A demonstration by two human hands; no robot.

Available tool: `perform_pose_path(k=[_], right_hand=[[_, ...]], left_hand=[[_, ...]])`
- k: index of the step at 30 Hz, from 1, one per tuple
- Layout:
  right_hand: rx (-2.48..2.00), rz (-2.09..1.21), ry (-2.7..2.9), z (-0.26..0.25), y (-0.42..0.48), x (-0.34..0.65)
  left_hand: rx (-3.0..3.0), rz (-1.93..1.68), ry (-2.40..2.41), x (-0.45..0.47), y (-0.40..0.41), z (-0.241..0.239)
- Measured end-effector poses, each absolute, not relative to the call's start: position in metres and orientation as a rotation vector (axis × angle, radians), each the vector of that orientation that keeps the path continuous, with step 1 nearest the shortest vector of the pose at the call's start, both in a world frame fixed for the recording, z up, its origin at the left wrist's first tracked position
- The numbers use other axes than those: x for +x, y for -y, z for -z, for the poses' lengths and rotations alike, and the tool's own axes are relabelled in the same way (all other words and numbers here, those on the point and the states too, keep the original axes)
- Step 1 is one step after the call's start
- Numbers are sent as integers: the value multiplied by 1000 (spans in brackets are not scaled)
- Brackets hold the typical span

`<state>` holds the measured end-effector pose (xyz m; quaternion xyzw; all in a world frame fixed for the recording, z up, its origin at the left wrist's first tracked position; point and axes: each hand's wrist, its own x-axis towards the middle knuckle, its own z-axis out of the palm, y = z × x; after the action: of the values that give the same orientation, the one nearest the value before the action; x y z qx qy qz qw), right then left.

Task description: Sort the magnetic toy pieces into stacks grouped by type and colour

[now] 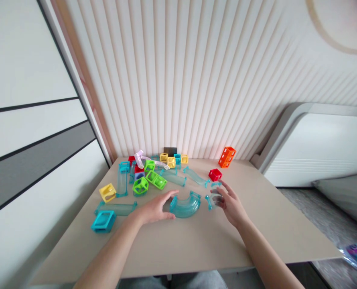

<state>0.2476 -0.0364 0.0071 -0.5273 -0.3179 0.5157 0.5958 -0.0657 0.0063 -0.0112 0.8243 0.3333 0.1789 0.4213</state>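
A clear blue curved track piece (187, 208) lies on the table with both ends turned toward the back. At its left end is my left hand (157, 206), thumb and fingers apart on either side of that end; I cannot tell how firmly they touch it. My right hand (229, 201) has its fingers bent over another clear blue track piece (209, 202), whose middle they hide. Just behind the right hand sits a red cube frame (215, 174). A straight clear blue track piece (116, 208) extends left of my left hand, beside a blue square frame (103, 221).
Green cube frames (156, 179), a yellow frame (107, 192), a pale purple piece (139, 159) and several clear tracks crowd the table's left and back. An orange stack (227, 157) stands at the back right. A ribbed wall (178, 80) rises behind the table (172, 253).
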Motion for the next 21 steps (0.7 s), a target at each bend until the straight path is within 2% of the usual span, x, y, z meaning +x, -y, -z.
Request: perform_pose_path(k=[8, 15, 21], right_hand=[[-1536, -1086, 1052, 23, 60, 272], [-1944, -498, 1531, 15, 58, 264], [-2090, -332, 1754, 10, 58, 262]], left_hand=[[2080, -449, -870, -63, -6, 7], [2102, -452, -890, -63, -4, 6], [2091, -460, -886, -62, -4, 7]])
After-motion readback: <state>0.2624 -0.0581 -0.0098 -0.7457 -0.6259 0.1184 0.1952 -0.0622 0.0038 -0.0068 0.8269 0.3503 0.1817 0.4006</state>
